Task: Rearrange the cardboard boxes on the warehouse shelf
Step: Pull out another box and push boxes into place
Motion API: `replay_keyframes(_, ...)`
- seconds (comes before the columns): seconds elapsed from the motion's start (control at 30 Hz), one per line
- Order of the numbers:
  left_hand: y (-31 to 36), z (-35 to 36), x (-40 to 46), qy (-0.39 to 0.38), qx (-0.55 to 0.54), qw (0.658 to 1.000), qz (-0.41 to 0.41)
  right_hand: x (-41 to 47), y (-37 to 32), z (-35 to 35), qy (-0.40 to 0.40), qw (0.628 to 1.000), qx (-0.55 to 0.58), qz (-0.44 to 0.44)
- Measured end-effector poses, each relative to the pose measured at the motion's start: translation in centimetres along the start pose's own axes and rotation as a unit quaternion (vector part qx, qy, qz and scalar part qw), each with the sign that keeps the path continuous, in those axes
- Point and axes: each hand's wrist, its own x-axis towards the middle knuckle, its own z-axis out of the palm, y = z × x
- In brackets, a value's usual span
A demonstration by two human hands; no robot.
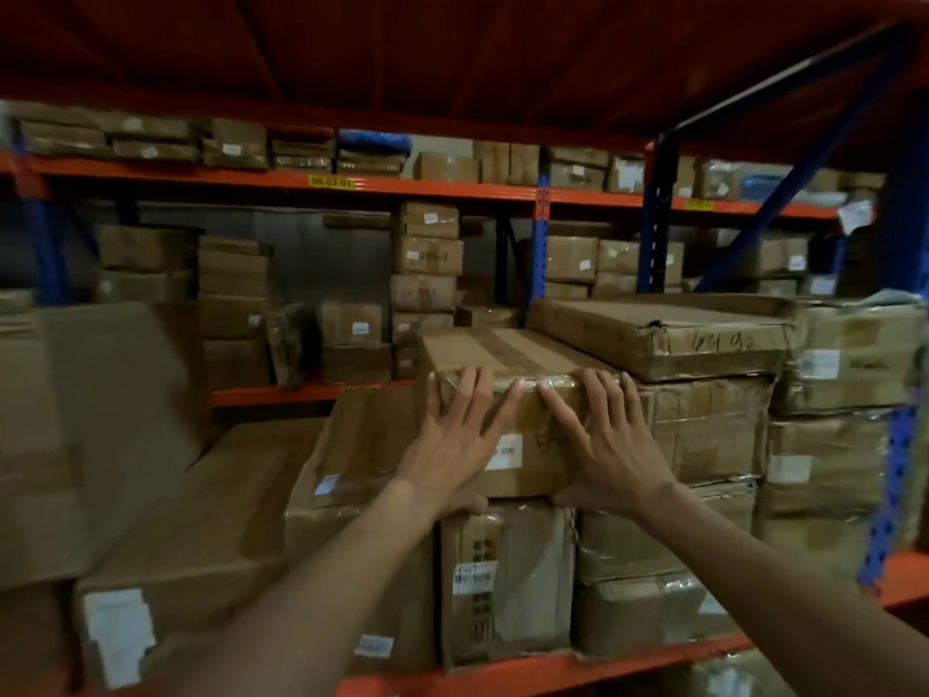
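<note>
A taped cardboard box [507, 354] with a white label on its front sits on top of a stack on the orange shelf [528, 671]. My left hand [452, 445] lies flat on the box's front face, fingers spread up to the top edge, thumb under the bottom edge. My right hand [603, 445] presses the same face beside it, fingers also spread, thumb at the lower edge. Under the box stands a plastic-wrapped carton [507, 581] with a barcode label.
A wide flat box [668, 334] lies on a taller stack [704, 430] to the right. Long cartons [201, 535] lean at the left. A blue upright [885, 495] stands at the right. Behind, another rack [352, 186] holds several boxes.
</note>
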Motion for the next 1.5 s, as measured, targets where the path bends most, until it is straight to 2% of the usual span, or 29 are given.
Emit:
replay_keyframes(0.13, 0.5, -0.4, -0.1, -0.031, 0.039, 0.998, -0.034, -0.1, 0.7, 1.0, 0.006, 1.0, 0.018, -0.014)
replay_keyframes(0.37, 1.6, -1.2, 0.2, -0.08, 0.082, 0.99, -0.078, -0.5, 0.8, 0.5, -0.029, 0.999, 0.036, -0.017)
replay_keyframes(0.5, 1.7, -1.8, -0.1, -0.095, 0.053, 0.991, -0.073, -0.6, 0.9, -0.2, -0.039, 0.998, 0.043, -0.02)
replay_keyframes(0.63, 1.0, -2.9, -1.4, -0.088, -0.049, 0.993, -0.065, -0.6, 0.5, -1.3, -0.059, 0.997, 0.054, -0.015)
replay_keyframes(0.73, -1.0, -3.9, -4.9, -0.077, -0.086, 0.983, -0.142, -0.2, -0.4, -3.0, -0.057, 0.996, 0.062, -0.013)
replay_keyframes(0.83, -4.6, -4.9, -9.8, -0.095, -0.099, 0.956, -0.26, 0.9, -2.3, -5.6, -0.006, 0.993, 0.1, -0.06)
replay_keyframes(0.9, -6.7, -5.0, -12.1, -0.103, -0.114, 0.929, -0.336, 2.1, -3.3, -6.9, 0.039, 0.988, 0.113, -0.093)
replay_keyframes(0.97, -9.3, -5.6, -14.9, -0.078, -0.141, 0.887, -0.433, 4.6, -5.9, -8.0, 0.081, 0.981, 0.116, -0.131)
replay_keyframes(1.07, -13.8, -6.5, -19.0, -0.027, -0.184, 0.791, -0.583, 8.7, -11.7, -9.8, 0.083, 0.978, 0.058, -0.181)
replay_keyframes(1.13, -16.7, -6.9, -21.6, 0.01, -0.223, 0.728, -0.648, 11.4, -16.3, -10.8, 0.088, 0.969, 0.038, -0.229)
replay_keyframes(1.27, -21.5, -6.5, -26.2, 0.066, -0.289, 0.637, -0.711, 16.4, -26.4, -12.6, 0.095, 0.951, -0.033, -0.293)
replay_keyframes(1.5, -28.9, -1.8, -32.7, 0.03, -0.349, 0.509, -0.786, 24.8, -42.6, -16.8, 0.083, 0.945, 0.091, -0.302)
